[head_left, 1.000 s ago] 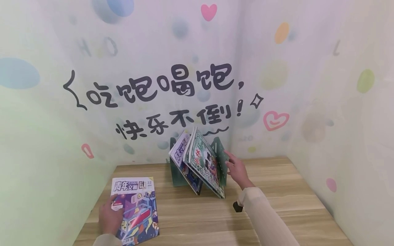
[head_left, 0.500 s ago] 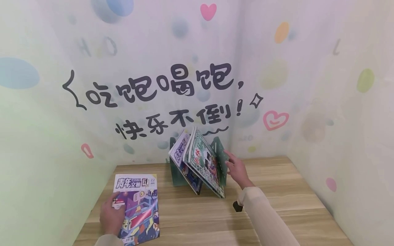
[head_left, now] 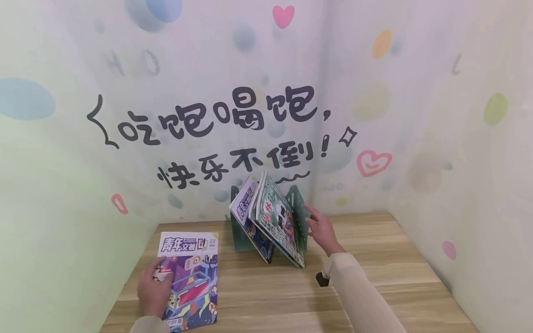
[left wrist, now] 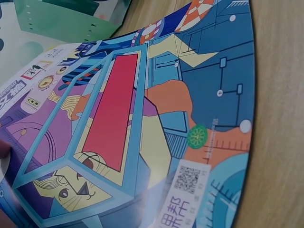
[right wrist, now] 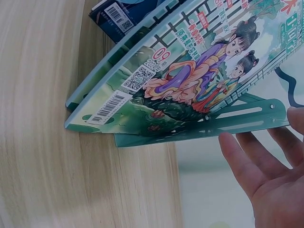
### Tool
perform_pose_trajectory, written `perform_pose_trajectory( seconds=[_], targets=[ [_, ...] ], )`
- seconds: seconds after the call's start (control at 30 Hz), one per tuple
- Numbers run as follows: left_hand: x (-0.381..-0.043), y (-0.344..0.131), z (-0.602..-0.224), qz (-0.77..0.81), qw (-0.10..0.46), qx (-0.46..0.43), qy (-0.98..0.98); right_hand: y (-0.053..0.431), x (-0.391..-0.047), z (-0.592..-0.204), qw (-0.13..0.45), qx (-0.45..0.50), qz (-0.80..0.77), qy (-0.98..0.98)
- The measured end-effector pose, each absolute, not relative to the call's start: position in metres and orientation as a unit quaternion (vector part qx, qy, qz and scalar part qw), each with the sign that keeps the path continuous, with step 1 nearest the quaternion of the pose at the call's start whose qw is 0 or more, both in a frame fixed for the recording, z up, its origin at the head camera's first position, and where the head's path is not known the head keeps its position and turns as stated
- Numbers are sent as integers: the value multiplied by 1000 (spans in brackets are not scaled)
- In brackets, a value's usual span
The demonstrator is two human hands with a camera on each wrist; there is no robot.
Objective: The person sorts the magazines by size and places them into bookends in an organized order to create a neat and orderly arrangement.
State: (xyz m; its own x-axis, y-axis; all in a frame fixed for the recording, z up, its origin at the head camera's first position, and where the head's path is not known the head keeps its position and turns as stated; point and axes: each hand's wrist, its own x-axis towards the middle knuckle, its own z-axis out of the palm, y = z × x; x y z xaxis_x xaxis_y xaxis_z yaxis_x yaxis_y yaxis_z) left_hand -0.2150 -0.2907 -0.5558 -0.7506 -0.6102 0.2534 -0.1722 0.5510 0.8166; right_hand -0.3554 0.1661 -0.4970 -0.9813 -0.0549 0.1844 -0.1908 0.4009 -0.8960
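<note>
- The left hand (head_left: 153,292) lies near the desk's (head_left: 374,259) front left corner, thumb and fingers pinching the left edge of the purple magazine (head_left: 189,280); in the left wrist view that edge looks bowed up off the wood, though the fingers themselves are hardly visible there.
- The purple magazine lies flat, cover up, by the desk's left edge. Its long axis runs from the front edge toward the back edge, with the title band at the far end and the spine, as far as I can judge, on the left under the hand.
- To lift it cleanly, I would judge it best to get the fingers well under the spine side, so the thin cover does not curl or slip.
- The green book stand (head_left: 296,217) sits at the middle of the back edge, holding the leaning magazines (head_left: 270,219), which tilt left with their tops toward the wall.
- The right hand (head_left: 322,229) rests with straight, relaxed fingers against the stand's right panel, grasping nothing; a steady press there should keep the stand from sliding.
</note>
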Motion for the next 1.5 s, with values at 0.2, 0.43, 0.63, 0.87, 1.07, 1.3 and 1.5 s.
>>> perform_pose_trajectory(
  seconds=[0.2,0.43,0.63,0.87,1.07,1.3,1.5],
  targets=[
    [-216,-287,-555,-411,283,216,-839,166,-355,-497,63,70,539,-837],
    [-214,-282,-550,-422,291,216,-831,165,-354,-497,65,74,543,-834],
    [-211,-277,-544,-428,295,209,-828,165,-354,-497,65,73,545,-833],
    [-212,-272,-540,-423,318,191,-827,165,-354,-497,64,75,547,-831],
    [-212,-267,-536,-409,368,157,-820,166,-355,-497,65,76,546,-832],
    [-211,-262,-530,-401,400,132,-813,164,-353,-495,67,74,544,-833],
    [-211,-260,-530,-396,404,126,-815,164,-352,-494,64,75,546,-832]
  ],
)
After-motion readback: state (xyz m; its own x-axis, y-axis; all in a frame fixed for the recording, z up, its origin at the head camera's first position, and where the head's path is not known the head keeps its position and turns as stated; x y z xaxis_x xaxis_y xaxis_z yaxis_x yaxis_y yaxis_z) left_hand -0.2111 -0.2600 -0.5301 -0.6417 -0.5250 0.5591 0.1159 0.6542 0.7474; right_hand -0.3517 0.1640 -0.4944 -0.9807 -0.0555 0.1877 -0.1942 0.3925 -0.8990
